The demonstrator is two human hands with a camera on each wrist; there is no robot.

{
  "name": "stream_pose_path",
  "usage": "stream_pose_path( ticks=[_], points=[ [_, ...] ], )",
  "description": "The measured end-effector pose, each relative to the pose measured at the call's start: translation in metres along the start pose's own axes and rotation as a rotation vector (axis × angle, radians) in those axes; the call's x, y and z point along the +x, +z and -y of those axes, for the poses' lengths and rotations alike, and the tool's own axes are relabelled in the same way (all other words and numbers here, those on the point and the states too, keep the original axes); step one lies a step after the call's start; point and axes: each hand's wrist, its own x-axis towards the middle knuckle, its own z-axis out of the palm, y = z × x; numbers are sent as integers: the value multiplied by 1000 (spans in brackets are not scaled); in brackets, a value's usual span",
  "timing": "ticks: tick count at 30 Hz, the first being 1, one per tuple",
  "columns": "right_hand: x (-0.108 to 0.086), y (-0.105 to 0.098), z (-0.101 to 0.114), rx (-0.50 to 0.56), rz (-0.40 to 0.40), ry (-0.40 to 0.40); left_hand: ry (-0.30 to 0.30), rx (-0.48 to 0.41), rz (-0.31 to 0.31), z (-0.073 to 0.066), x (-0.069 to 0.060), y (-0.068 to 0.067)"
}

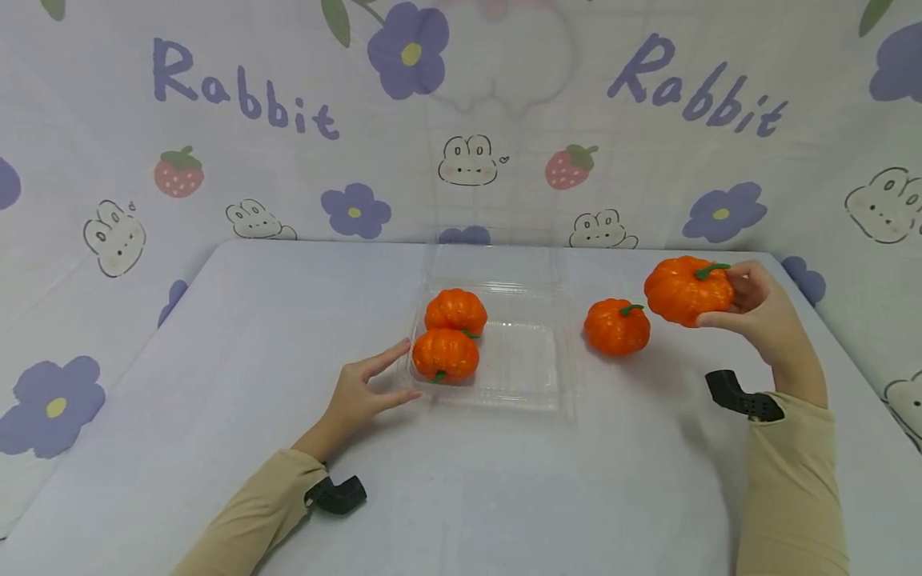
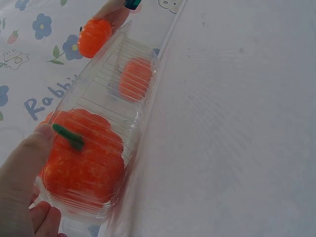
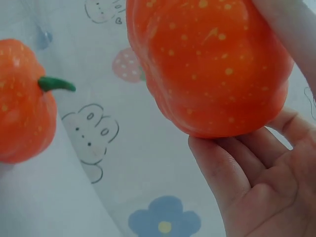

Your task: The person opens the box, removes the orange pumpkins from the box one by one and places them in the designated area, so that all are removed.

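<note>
**One Pumpkin in Hand, Two Boxed; "Rabbit" Legible Twice**

Right hand: my right hand grasps an orange pumpkin, thumb at the near side and fingers at the far side and beneath. The pumpkin is raised off the table, its green stem pointing toward my fingers.

Left hand: my left hand is spread, forefinger and thumb extended at the left end of a clear plastic container. The left wrist view shows my thumb at the container's edge; I cannot tell how firmly it presses.

Contents: a rear pumpkin and a front pumpkin sit touching in the left part of the container, the front one with its stem toward me. The transparent lid stands raised along the far side.

Outside the container: a loose pumpkin rests on the table to the right of the container, just beside the held one; the right wrist view shows a gap between the two.

Writing: the backdrop reads "Rabbit" in purple letters at upper left and again at upper right. The left wrist view catches part of one such word. Printed around the lettering are outlined rabbits, strawberries and purple flowers, with a small heart beside the central rabbit's head.

Worn items: tan sleeves and a black device at each wrist.
</note>
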Motion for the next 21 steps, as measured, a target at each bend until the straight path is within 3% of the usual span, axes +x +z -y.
stream_pose_path(
  ticks=[7, 12, 16, 21],
  points=[
    [-2, -8, -8, -25, -28, 78, 13, 1, -4, 1, 0, 0],
    [0, -18, -22, -58, -50, 92, 9, -2, -4, 1, -1, 0],
    [8, -49, -65, -85, -76, 81, -2, -11, -1, 1, 0, 0],
    [16, -84, -117, -40, -105, 64, 11, -16, -2, 0, 0, 0]
  ],
)
